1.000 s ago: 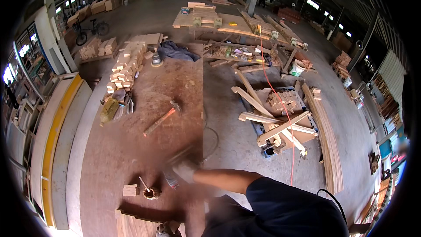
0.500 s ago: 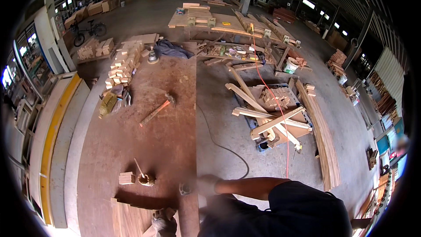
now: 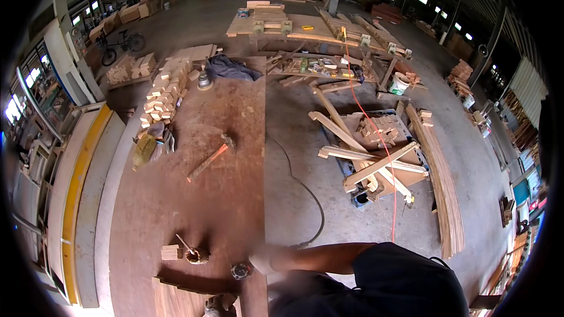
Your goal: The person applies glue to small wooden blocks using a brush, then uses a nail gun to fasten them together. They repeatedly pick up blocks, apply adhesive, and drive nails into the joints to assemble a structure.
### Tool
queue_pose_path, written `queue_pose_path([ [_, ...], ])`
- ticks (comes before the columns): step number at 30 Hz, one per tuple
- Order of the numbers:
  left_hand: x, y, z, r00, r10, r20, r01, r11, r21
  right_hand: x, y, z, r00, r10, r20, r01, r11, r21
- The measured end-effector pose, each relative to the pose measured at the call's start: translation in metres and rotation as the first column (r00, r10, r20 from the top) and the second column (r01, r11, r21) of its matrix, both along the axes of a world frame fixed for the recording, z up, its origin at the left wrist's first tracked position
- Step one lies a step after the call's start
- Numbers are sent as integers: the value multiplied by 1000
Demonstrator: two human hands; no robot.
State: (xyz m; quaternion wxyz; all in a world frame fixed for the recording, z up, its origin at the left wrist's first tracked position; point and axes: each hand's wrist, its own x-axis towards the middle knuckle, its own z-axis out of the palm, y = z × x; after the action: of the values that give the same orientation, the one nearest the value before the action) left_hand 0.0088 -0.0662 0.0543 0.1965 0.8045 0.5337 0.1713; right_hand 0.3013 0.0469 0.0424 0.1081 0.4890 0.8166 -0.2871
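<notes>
My left hand point(image 3: 220, 305), in a grey glove, sits at the lower edge over pale wooden boards point(image 3: 179, 300) with a stepped far end. Its fingers look curled, but what they grip is hidden. My right hand point(image 3: 265, 259), gloved and smeared by motion, reaches in from the right at the table's edge. It appears closed on a hand-held power tool point(image 3: 241, 270) with a round dark and metal head; most of the tool's body is hidden. Beyond the boards stand a small wooden block point(image 3: 171, 252) and a round pot with a stick point(image 3: 197, 255) in it.
A hammer point(image 3: 211, 159) lies on the brown tabletop point(image 3: 194, 211). Farther off are stacked wood blocks point(image 3: 161, 97), a yellowish bag point(image 3: 144, 151) and dark cloth point(image 3: 232, 68). On the right, a black cable point(image 3: 311, 199), crossed timbers point(image 3: 370, 167) and long planks point(image 3: 437, 188) lie on the floor.
My right hand and the round-headed tool have come left and nearer, toward the boards. My left hand sits lower in the picture; the whole view has shifted slightly.
</notes>
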Motion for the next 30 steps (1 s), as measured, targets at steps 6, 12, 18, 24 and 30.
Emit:
queue_pose_path([
  [6, -7, -5, -13, 999, -41, -19, 43, 994, 104, 0, -2, 3, 995, -98, 18, 99, 993, -64],
  [12, -13, 14, -56, 989, -132, -60, 133, 991, 23, 4, -19, -21, 986, -164, -16, 164, 986, 10],
  [18, -7, 12, -43, 997, -69, -38, 72, 994, 85, -2, -32, -11, 974, -225, -28, 226, 974, 26],
  [24, -20, -1, -66, 999, -10, 32, 6, 991, 133, -1, -26, -92, 966, -260, -14, 254, 954, -158],
  [30, 0, 2, -10, 998, -49, -45, 42, 989, -138, 2, -33, -17, 942, -336, 19, 337, 940, -55],
])
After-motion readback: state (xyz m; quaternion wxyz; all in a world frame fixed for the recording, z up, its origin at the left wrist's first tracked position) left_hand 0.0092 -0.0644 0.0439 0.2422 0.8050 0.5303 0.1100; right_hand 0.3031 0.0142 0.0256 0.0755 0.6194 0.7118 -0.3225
